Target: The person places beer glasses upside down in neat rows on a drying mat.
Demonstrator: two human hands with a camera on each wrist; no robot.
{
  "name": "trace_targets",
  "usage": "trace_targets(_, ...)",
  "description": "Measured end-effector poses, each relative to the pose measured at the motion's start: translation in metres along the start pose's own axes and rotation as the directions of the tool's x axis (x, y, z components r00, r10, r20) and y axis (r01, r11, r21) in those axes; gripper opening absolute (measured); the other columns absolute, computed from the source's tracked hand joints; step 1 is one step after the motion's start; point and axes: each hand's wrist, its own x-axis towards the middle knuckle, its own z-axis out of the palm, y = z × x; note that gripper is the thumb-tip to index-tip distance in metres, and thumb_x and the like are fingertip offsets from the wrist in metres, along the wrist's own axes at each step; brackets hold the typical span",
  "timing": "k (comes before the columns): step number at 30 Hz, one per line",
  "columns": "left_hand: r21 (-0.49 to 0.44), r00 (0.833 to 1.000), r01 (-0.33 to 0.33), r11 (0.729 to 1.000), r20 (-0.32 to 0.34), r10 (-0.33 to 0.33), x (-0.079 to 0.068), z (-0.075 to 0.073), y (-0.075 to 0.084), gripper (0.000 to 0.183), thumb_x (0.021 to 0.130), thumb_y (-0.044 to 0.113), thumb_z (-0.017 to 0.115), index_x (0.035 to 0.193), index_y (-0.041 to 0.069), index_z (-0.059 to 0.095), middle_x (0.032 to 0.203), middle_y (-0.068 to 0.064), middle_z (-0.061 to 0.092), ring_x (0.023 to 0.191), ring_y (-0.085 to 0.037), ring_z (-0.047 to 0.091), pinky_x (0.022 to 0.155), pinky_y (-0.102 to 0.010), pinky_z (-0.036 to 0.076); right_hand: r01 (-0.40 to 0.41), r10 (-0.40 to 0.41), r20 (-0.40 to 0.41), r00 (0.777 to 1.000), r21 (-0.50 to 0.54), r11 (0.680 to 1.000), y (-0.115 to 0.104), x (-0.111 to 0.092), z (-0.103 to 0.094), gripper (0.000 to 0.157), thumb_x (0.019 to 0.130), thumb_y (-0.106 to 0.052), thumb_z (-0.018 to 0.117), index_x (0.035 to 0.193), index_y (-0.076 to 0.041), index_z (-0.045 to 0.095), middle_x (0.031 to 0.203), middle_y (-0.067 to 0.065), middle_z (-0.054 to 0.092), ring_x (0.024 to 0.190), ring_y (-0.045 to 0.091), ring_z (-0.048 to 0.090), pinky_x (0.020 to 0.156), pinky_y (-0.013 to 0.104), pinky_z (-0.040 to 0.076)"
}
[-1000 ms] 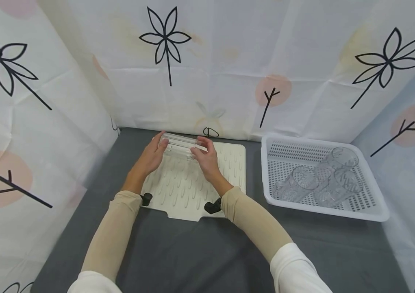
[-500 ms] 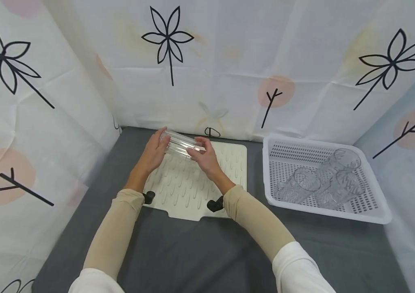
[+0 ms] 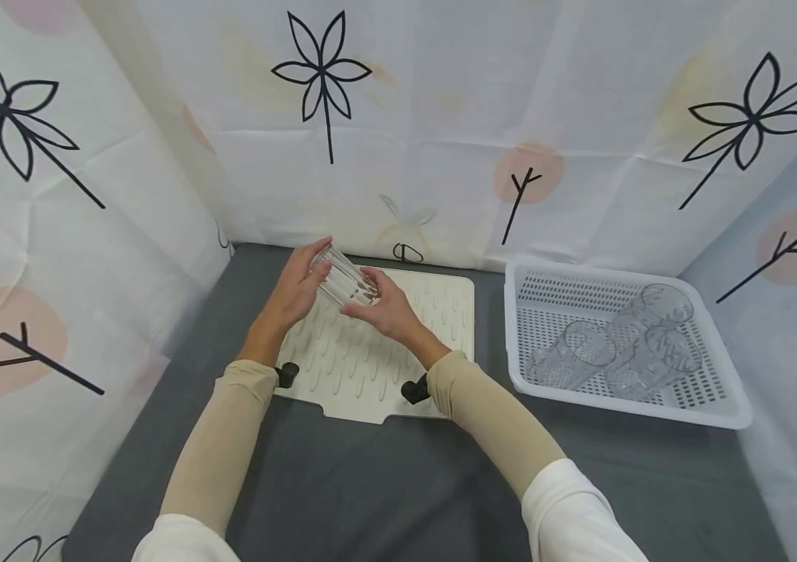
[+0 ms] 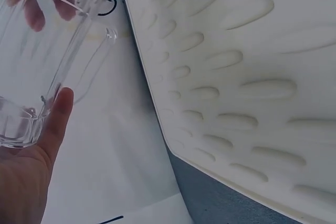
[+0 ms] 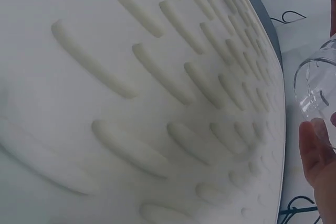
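Observation:
A clear drinking glass (image 3: 344, 275) is held tilted between both hands above the cream ridged mat (image 3: 370, 359). Near its thick base, my left hand (image 3: 296, 290) grips it, the fingers on the far side and the thumb on the near side. At the rim end, my right hand (image 3: 393, 311) holds it between thumb and fingers. The left wrist view shows the glass base (image 4: 21, 129) against the left hand, with a thin curved outline beside the wall; whether this is a handle I cannot tell. The right wrist view shows only part of the open rim (image 5: 310, 77).
To the right stands a white perforated plastic basket (image 3: 626, 406) with several clear glasses (image 3: 588, 347) lying tilted inside. A dark grey cloth (image 3: 370, 492) covers the table. Patterned white fabric (image 3: 433, 101) hangs behind and at both sides.
The glass has turned from nearly level to a steeper slant, its rim end swinging down toward the right hand. The right hand has shifted slightly left; the left hand has risen a little.

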Motion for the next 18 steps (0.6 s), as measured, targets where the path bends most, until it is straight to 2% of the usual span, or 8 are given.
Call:
trace_targets(7, 0.012, 0.999, -0.030, 0.999, 0.037, 0.030, -0.0006, 0.0007, 0.0049, 0.048, 0.103, 0.041, 0.037, 0.148, 0.023, 0.037, 0.149, -0.011, 0.035, 0.134, -0.031, 0.038, 0.103, -0.055, 0.039, 0.039, -0.027, 0.060, 0.998, -0.201, 0.979, -0.0014, 0.0037, 0.0038, 0.088, 0.077, -0.048, 0.076, 0.148, -0.023, 0.030, 0.136, 0.001, 0.051, 0.118, 0.015, 0.055, 0.098, 0.034, 0.050)
trace_targets(10, 0.021, 0.999, -0.034, 0.999, 0.043, 0.033, -0.0006, 0.0016, 0.0041, 0.048, 0.103, 0.039, 0.039, 0.147, 0.021, 0.037, 0.148, -0.011, 0.035, 0.134, -0.031, 0.038, 0.102, -0.055, 0.039, 0.027, -0.017, 0.037, 0.999, -0.310, 0.950, -0.0040, 0.0036, 0.0052, 0.087, 0.076, -0.052, 0.075, 0.147, -0.022, 0.034, 0.132, 0.000, 0.054, 0.111, 0.015, 0.055, 0.091, 0.033, 0.051)
trace_targets(13, 0.034, 0.998, -0.032, 0.999, 0.046, 0.031, -0.0011, 0.0021, 0.0024, 0.048, 0.102, 0.039, 0.040, 0.147, 0.023, 0.038, 0.148, -0.009, 0.035, 0.135, -0.031, 0.039, 0.102, -0.054, 0.040, 0.017, -0.020, -0.004, 1.000, -0.420, 0.908, -0.0073, 0.0028, 0.0056, 0.087, 0.073, -0.057, 0.075, 0.144, -0.023, 0.039, 0.128, -0.003, 0.058, 0.103, 0.015, 0.049, 0.082, 0.030, 0.047)
trace_targets(16, 0.044, 0.998, -0.031, 0.999, 0.056, 0.029, -0.0015, 0.0010, 0.0001, 0.049, 0.101, 0.040, 0.042, 0.147, 0.024, 0.037, 0.149, -0.007, 0.035, 0.138, -0.030, 0.036, 0.104, -0.056, 0.037, 0.007, -0.030, -0.040, 0.999, -0.481, 0.877, -0.0090, 0.0026, 0.0055, 0.086, 0.071, -0.059, 0.076, 0.142, -0.023, 0.043, 0.126, -0.004, 0.060, 0.096, 0.016, 0.043, 0.075, 0.028, 0.042)
trace_targets(18, 0.055, 0.998, -0.030, 0.998, 0.065, 0.027, -0.0022, -0.0010, -0.0022, 0.052, 0.100, 0.042, 0.044, 0.148, 0.026, 0.035, 0.151, -0.005, 0.034, 0.140, -0.030, 0.033, 0.107, -0.058, 0.034, 0.001, -0.032, -0.054, 0.998, -0.494, 0.870, -0.0095, 0.0022, 0.0056, 0.085, 0.071, -0.058, 0.077, 0.140, -0.023, 0.045, 0.123, -0.005, 0.061, 0.093, 0.016, 0.042, 0.074, 0.028, 0.040)
